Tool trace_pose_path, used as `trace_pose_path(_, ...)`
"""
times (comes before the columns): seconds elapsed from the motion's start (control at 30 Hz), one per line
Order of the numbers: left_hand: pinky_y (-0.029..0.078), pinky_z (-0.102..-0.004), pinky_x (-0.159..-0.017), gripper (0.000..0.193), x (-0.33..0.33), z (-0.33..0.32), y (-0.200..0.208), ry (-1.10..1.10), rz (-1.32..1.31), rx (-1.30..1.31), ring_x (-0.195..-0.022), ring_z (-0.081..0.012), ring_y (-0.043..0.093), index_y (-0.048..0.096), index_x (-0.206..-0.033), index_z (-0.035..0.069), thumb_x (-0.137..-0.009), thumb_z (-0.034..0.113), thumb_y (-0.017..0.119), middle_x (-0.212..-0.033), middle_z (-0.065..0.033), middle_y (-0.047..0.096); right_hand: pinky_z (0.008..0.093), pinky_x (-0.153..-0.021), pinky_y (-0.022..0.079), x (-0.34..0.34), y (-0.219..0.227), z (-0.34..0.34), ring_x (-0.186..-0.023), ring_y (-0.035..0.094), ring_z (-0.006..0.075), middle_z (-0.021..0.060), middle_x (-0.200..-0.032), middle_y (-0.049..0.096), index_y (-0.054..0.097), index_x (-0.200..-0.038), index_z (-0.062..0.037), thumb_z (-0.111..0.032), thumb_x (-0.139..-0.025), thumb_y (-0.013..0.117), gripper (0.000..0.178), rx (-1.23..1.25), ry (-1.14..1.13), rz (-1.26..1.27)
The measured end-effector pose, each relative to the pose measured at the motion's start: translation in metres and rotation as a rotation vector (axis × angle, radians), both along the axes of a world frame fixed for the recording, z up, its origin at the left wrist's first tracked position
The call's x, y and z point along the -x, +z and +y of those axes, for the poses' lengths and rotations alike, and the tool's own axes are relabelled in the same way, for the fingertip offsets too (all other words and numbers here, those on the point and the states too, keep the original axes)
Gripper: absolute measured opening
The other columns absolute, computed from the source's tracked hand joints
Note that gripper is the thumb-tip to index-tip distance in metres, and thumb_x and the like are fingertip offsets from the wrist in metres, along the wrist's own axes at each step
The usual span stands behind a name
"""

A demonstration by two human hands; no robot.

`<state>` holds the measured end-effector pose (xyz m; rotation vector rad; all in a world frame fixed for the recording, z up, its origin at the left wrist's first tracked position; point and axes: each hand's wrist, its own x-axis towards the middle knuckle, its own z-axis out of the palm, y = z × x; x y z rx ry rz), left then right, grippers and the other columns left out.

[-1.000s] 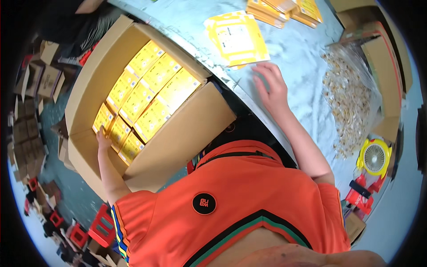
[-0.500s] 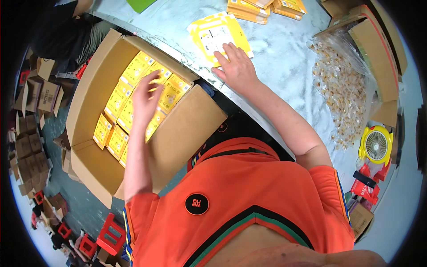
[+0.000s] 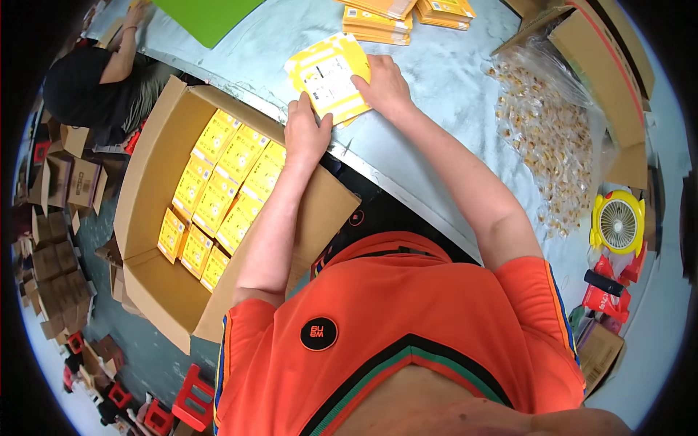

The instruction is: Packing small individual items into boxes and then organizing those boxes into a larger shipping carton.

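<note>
A small stack of flat yellow-and-white packets lies on the table near its edge, slightly fanned. My right hand grips its right side, thumb on top and fingers along the edge. At the near left corner, my left hand has its fingers and thumb against the packets' edge. Below and left of the table stands an open cardboard box, with rows of yellow packets packed inside. My left forearm passes over the box's right side and hides part of it.
Bundles of yellow packets stand at the table's far side, near a green sheet. Many small clear-wrapped pieces spread at right, beside cardboard and a yellow fan. A person works at far left; a red stool is below.
My left hand has moved from over the box to the packets on the table. My right hand has shifted from lying on top to their right edge.
</note>
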<state>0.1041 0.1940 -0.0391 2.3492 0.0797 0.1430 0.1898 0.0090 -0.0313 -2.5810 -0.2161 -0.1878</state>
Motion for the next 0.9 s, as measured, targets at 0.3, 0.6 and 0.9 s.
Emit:
trace_pose_path(0.3,0.054,-0.0472,-0.087,0.068,0.005,-0.008,0.002,0.006,-0.028,-0.080,-0.100,-0.0429,0.064,0.041,-0.146,-0.010,-0.089,0.012,0.072,-0.116,-0.0273,0.055,0.0446,-0.106,0.046,0.013,0.002,-0.001,-0.124,0.056,0.0375,0.0195,-0.136,0.057,0.056,-0.138,0.0024,-0.030,-0.088,0.075,0.062,0.091,0.016,-0.275)
trace_pose_path(0.6,0.056,-0.0343,-0.086,0.058,0.017,-0.013,0.008,0.088,-0.250,0.319,-0.105,-0.0237,0.063,0.049,-0.144,-0.008,-0.092,0.006,0.070,-0.117,-0.0159,0.057,0.0440,-0.092,0.053,0.043,0.043,-0.013,-0.110,0.061,0.0344,0.0144,-0.114,0.058,0.053,-0.143,-0.0052,-0.009,-0.090,0.070,0.056,-0.262,0.095,-0.377)
trace_pose_path(0.9,0.051,-0.0303,-0.097,0.059,0.031,-0.051,0.020,0.141,-0.106,0.779,-0.113,-0.0168,0.058,0.049,-0.146,-0.007,-0.092,0.001,0.070,-0.125,-0.0096,0.056,0.0463,-0.089,0.055,0.062,0.047,-0.039,-0.107,0.063,0.0381,0.0173,-0.122,0.057,0.047,-0.148,-0.0038,-0.003,-0.093,0.062,0.056,-0.261,0.047,-0.425)
